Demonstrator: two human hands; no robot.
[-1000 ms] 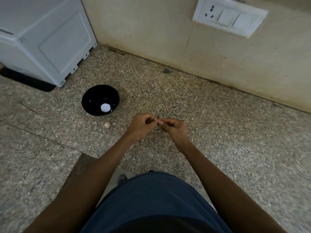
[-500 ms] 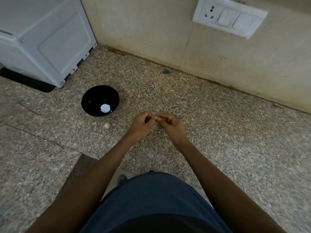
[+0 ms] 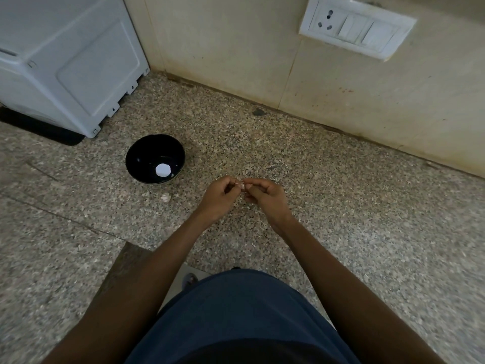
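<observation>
Closest in, a blue shirt [image 3: 236, 311], and 2 bare forearms reach out over the speckled table [image 3: 354, 219]. The left hand [image 3: 219, 198] and right hand [image 3: 267, 199] meet knuckle to knuckle, fingers curled in, both pinching a tiny pale piece [image 3: 242, 185] held just above the table. It's too small to name for sure. It looks like peeling or picking work, so the trick is short pulls with the fingertips, a firm hold on one side, and keeping the hands low so nothing flies off. A little left lies a pale scrap [image 3: 165, 197]. Just beyond it is the black bowl [image 3: 143, 151] with 1 white piece [image 3: 163, 170] inside, probably where this one goes. Farther back are a white appliance [image 3: 70, 67] and the wall's switch plate [image 3: 357, 30].
</observation>
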